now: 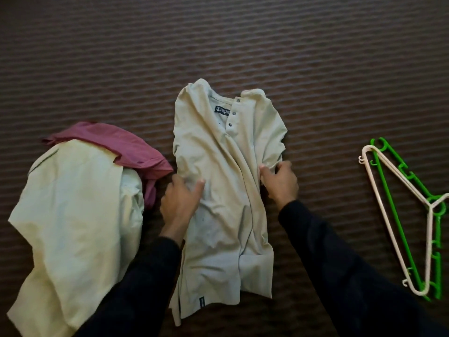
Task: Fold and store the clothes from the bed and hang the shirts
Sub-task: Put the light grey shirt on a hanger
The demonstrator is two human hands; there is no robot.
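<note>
A beige button-neck shirt (226, 190) lies face up on the striped brown bedspread (243, 45), its sides folded inward and its collar pointing away from me. My left hand (179, 203) grips the cloth at the shirt's left edge, thumb on top. My right hand (279, 181) pinches the folded sleeve at the right edge. To the left lies a pale yellow-green garment (73, 215) with a crumpled pink-red garment (126, 149) partly under it.
Two plastic hangers lie on the bedspread at the right, a white hanger (388, 205) on top of a green hanger (398, 229). Dark sleeves cover both of my forearms.
</note>
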